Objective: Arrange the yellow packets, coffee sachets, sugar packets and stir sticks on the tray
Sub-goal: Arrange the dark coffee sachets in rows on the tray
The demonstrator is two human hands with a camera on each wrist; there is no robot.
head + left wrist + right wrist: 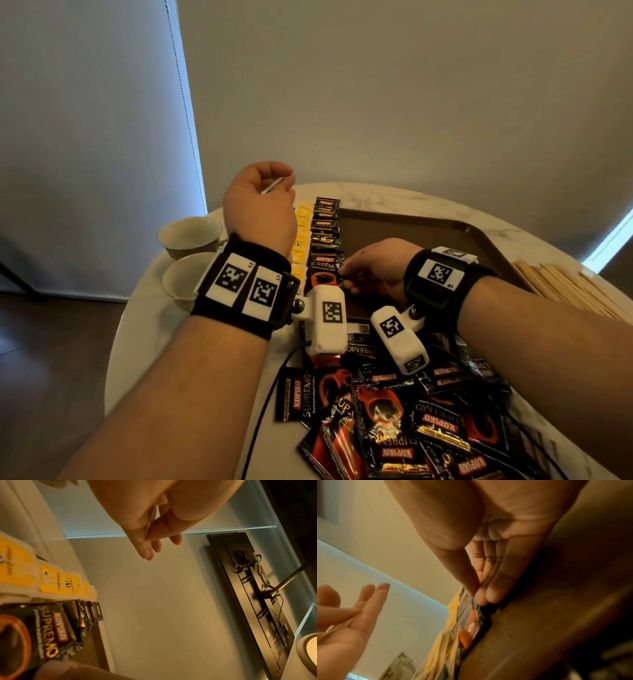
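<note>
On the left side of the brown tray lie a row of yellow packets and, beside it, a row of black coffee sachets. My right hand is low on the tray. Its thumb and fingertips pinch the edge of the nearest coffee sachet in that row. My left hand is raised above the yellow packets, thumb and forefinger pinching a thin white strip; its other fingers are straight. What the strip is cannot be told.
A loose pile of coffee sachets covers the near part of the round marble table. Wooden stir sticks lie right of the tray. Two cups stand at the table's left edge. A black cable runs near the pile.
</note>
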